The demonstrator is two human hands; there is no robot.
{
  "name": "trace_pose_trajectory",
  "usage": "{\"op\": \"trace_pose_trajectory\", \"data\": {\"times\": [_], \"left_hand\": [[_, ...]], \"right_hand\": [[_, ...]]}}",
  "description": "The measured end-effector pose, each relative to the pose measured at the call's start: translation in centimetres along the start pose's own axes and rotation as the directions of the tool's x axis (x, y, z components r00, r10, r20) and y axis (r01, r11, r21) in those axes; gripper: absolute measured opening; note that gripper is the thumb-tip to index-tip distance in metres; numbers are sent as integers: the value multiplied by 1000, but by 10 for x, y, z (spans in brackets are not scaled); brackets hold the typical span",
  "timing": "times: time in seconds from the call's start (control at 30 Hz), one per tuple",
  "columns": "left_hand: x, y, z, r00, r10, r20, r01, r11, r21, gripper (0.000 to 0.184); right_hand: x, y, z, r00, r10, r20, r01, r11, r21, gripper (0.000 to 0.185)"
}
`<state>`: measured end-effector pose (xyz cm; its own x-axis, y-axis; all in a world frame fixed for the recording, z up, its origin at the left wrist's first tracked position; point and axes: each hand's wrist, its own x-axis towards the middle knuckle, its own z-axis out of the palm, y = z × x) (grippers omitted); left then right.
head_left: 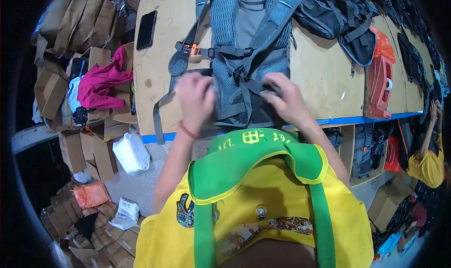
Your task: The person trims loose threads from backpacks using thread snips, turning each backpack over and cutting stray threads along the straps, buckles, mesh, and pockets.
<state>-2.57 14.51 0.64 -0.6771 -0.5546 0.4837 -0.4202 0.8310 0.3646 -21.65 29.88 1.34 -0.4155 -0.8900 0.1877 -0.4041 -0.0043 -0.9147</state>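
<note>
A grey and black backpack (244,28) lies on the wooden table with its padded back panel and straps facing up. My left hand (195,96) is at the lower left side of the backpack, its fingers curled and blurred by motion; what they hold, if anything, is hidden. At the lower right side, my right hand (286,98) has its fingers closed on a dark strap of the backpack. Between my hands, several straps cross over the lower back panel. An orange whistle buckle (191,49) sits on the chest strap at the left.
A phone (146,30) lies on the table (162,75) at the left. More black backpacks (324,16) and a red tape dispenser (379,87) are at the right. Cardboard boxes (101,150) fill the left. Another person in yellow (427,167) is at the far right.
</note>
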Motion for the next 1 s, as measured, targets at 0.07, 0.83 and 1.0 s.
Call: {"op": "trace_pose_trajectory", "data": {"times": [0.07, 0.83, 1.0], "left_hand": [[-1, 16, 14, 995, 56, 85, -58, 998, 21, 22], [-35, 5, -88, 581, -505, 638, 319, 863, 393, 13], [-29, 25, -64, 856, -317, 409, 338, 941, 22, 17]], "right_hand": [[9, 6, 15, 998, 24, 60, -17, 993, -118, 29], [15, 33, -17, 847, 530, 34, -453, 688, 567, 14], [17, 31, -5, 868, 494, 47, -447, 737, 507, 14]]}}
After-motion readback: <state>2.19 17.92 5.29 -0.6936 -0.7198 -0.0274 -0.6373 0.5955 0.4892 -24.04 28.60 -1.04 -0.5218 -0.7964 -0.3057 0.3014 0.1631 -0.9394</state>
